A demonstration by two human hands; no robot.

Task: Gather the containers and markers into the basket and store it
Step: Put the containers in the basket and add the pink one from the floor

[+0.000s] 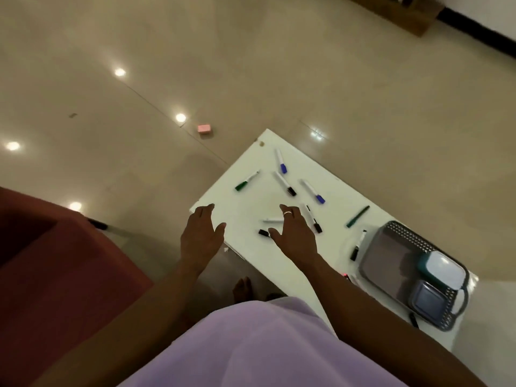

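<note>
Markers (284,184) lie scattered beyond both open hands (245,233).

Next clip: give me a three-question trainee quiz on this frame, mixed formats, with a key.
1. True or false: the grey basket already holds two containers.
2. Which hand wears a ring? A) left hand B) right hand
3. Fill in: the small pink block lies on the ____.

Key: 1 true, the white-lidded container and the grey-lidded container. 2 B. 3 floor.
</note>
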